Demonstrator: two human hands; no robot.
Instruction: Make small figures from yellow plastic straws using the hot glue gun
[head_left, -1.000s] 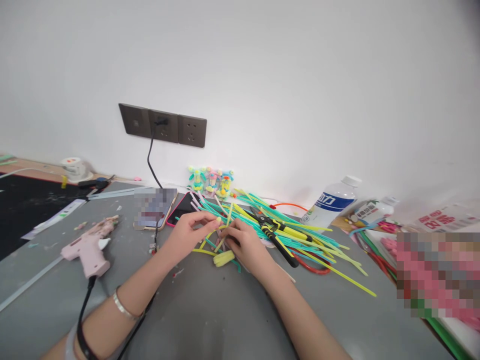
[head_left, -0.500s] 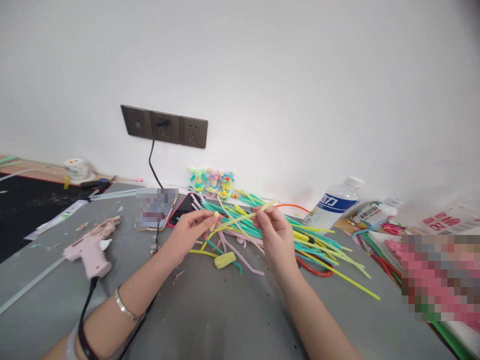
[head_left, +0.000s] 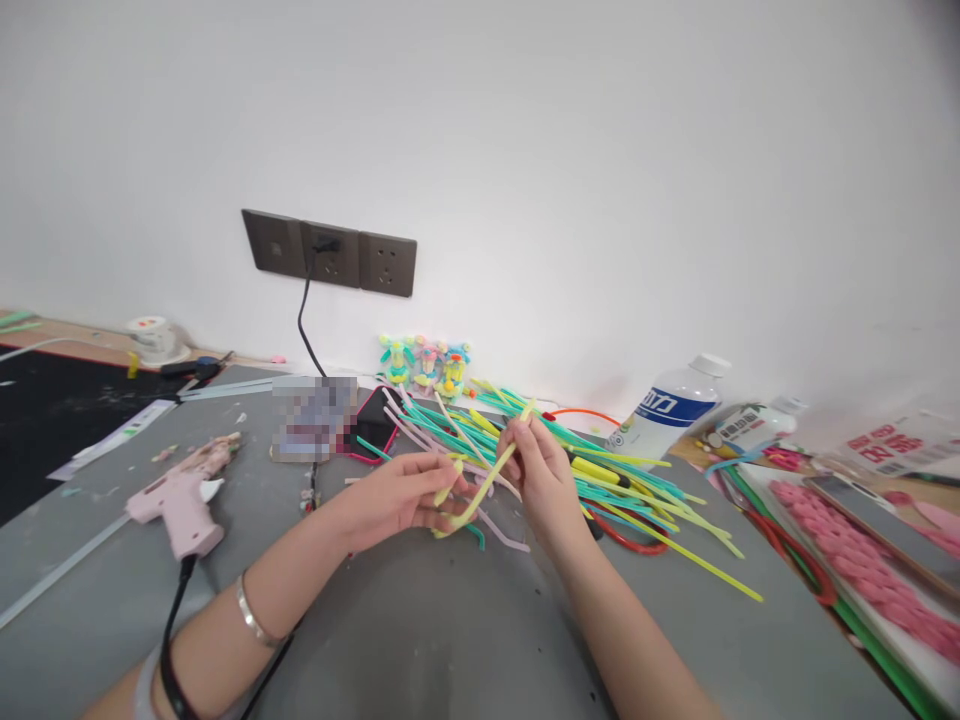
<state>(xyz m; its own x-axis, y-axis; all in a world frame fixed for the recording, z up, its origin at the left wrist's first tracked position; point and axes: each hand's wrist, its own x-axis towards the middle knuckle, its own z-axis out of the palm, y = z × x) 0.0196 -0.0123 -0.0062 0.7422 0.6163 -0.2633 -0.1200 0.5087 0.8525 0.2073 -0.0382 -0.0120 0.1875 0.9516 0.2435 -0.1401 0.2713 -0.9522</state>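
Note:
A pale yellow pipe cleaner (head_left: 495, 468) runs slantwise between my two hands. Its upper end is pinched between the thumb and fingers of my right hand (head_left: 538, 470). Its lower part bends in among the fingers of my left hand (head_left: 409, 492), which are closed on it; a short yellow end sticks up by the left thumb. Behind the hands lies a loose pile of pipe cleaners (head_left: 637, 490) in teal, yellow and lilac. Three small fuzzy figures (head_left: 424, 366) stand against the wall.
A pink glue gun (head_left: 180, 497) with a black cable lies at left. Two phones, one pixelated (head_left: 313, 420) and one pink-edged (head_left: 373, 428), lie behind my left hand. A white bottle (head_left: 670, 408) stands at back right. Pink braided material (head_left: 862, 555) lies at far right.
My left hand has moved right and slightly down, and the pipe cleaner now bends steeply between the hands. My right hand has shifted slightly left. The small yellow coil on the table is no longer visible.

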